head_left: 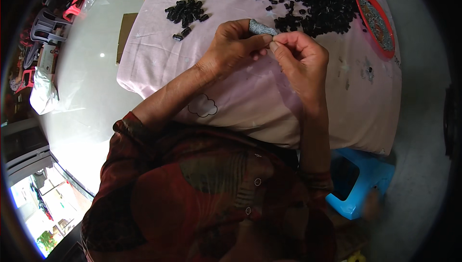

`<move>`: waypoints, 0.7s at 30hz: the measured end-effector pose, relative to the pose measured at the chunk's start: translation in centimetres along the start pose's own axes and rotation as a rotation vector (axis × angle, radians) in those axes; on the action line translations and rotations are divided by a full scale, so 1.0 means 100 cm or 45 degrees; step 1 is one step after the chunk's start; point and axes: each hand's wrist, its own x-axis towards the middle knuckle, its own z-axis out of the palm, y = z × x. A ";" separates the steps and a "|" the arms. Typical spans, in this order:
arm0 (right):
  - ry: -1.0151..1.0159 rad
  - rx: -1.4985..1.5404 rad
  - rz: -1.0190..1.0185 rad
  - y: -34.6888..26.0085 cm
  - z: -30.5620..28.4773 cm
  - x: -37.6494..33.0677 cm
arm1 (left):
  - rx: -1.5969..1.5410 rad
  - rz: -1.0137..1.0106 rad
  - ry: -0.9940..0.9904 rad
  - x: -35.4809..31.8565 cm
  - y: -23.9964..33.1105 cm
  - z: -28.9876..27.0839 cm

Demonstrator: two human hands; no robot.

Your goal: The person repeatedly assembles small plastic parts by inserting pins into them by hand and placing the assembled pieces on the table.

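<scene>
Over the cloth-covered table, my left hand (230,45) and my right hand (306,67) meet at the fingertips, both pinched closed. Whatever lies between the fingertips is too small to make out. A grey speckled covering (262,27) runs along the end of my left index finger and looks like a finger wrap. Just beyond my hands spreads a large heap of small black cylindrical parts (320,2). To the left of my left hand sits a smaller pile of similar black parts (185,12).
A red oval tray (391,53) of small silvery pieces stands at the table's right edge. The pink cloth (356,113) drapes over the table. A blue plastic stool (380,178) is at lower right. Grey and red chairs (48,25) stand far left, near a white bag (44,91).
</scene>
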 end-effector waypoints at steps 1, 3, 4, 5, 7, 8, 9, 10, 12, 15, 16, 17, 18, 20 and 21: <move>0.006 -0.002 -0.004 -0.001 0.000 0.001 | 0.002 0.003 -0.007 0.002 -0.001 -0.001; 0.023 -0.092 -0.066 -0.005 0.000 0.003 | 0.098 -0.057 -0.022 0.009 0.001 -0.002; 0.033 -0.096 -0.068 -0.005 -0.004 0.005 | 0.099 -0.056 -0.033 0.013 0.003 0.000; 0.026 -0.293 -0.159 -0.005 -0.012 0.007 | 0.154 -0.075 -0.087 0.019 0.005 0.004; 0.045 -0.712 -0.366 0.003 -0.035 0.020 | 0.224 -0.075 -0.150 0.041 0.015 0.009; 0.074 -0.733 -0.282 0.005 -0.049 0.023 | 0.496 0.020 -0.186 0.056 0.020 0.009; 0.102 -0.754 -0.203 0.007 -0.061 0.028 | 0.769 0.121 -0.219 0.076 0.023 0.009; 0.103 -0.755 -0.207 0.012 -0.072 0.031 | 0.881 0.233 -0.186 0.097 0.020 0.012; 0.273 -0.434 0.059 0.023 -0.087 0.039 | 0.992 0.354 -0.133 0.136 0.015 0.018; 0.443 0.073 0.252 0.023 -0.092 0.031 | 1.599 0.747 -0.235 0.159 0.003 0.033; 0.435 0.151 0.246 0.020 -0.094 0.030 | 1.755 0.641 -0.188 0.161 0.001 0.038; 0.442 0.160 0.254 0.020 -0.096 0.029 | 1.909 0.532 -0.138 0.162 -0.001 0.042; 0.435 0.261 0.247 0.018 -0.099 0.028 | 1.905 0.429 -0.135 0.166 -0.003 0.046; 0.391 0.509 0.260 0.028 -0.112 0.033 | 1.957 0.432 -0.190 0.171 -0.003 0.045; 0.403 0.513 0.257 0.031 -0.116 0.034 | 2.006 0.433 -0.231 0.171 0.001 0.043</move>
